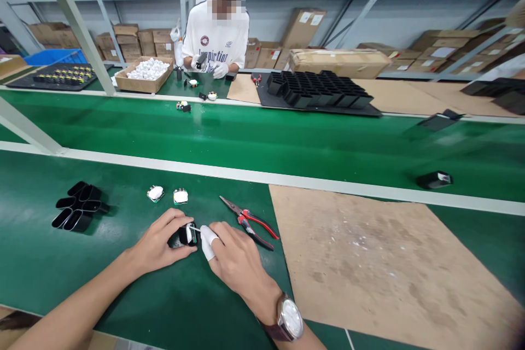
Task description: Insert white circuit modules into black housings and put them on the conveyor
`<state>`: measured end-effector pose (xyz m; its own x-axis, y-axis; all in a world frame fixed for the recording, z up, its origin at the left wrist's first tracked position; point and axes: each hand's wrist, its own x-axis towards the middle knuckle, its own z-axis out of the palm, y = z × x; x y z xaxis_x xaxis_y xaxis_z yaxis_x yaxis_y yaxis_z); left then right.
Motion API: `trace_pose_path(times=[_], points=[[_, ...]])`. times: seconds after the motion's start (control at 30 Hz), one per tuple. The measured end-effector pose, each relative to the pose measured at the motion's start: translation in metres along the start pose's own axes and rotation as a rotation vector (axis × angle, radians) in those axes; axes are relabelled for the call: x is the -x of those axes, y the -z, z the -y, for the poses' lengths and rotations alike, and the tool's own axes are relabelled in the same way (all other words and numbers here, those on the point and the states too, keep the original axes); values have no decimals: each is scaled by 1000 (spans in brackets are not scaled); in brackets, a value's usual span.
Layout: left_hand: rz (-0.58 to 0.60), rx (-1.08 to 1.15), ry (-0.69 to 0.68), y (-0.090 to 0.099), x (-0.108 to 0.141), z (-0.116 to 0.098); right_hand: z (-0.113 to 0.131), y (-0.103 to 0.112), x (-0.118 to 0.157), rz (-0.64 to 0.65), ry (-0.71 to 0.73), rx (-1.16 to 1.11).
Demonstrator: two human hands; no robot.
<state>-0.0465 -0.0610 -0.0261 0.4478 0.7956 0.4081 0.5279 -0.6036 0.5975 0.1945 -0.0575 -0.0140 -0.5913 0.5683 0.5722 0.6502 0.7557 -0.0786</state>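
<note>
Pinched between both hands, a small black housing (183, 235) sits low on the green bench near the front edge. The left hand (158, 246) clasps it from the left with thumb and fingers wrapped round its body, while the right hand (233, 262), its forefinger capped in a white finger cot (208, 240), presses a white insert (189, 232) against the open end. A thin wire or pin shows between the insert and the capped finger; whether the insert is fully seated cannot be told.

Judging by the layout, the work is early on: one unit is in hand, and two more white-topped circuit pieces (156, 193) (180, 196) lie just behind the hands, not yet fitted. A cluster of empty black housings (80, 206) waits well to the left. Red-handled pliers (250, 222) rest just right of the hands, untouched. A sheet of cardboard (381, 262) covers the bench further right.

Beyond the bench runs a green conveyor belt (287, 136) carrying one black unit (435, 179). Across it, a person in a white shirt (216, 38) works with gloved hands beside a box of white parts (147, 71) and a black tray (320, 90).
</note>
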Motion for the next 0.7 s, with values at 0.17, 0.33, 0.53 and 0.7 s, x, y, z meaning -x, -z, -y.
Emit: trace_pose_path(times=[0.17,0.33,0.53,0.7], points=[[20,10,8,2,1,0,0,3,-1,51,54,22],[61,59,55,4,1,3,-6,5,0,-7,18,16],[109,135,70,4,2,4,-2,3,1,10,16,-20],[128,147,67,4,2,3,1,1,2,43,32,0]])
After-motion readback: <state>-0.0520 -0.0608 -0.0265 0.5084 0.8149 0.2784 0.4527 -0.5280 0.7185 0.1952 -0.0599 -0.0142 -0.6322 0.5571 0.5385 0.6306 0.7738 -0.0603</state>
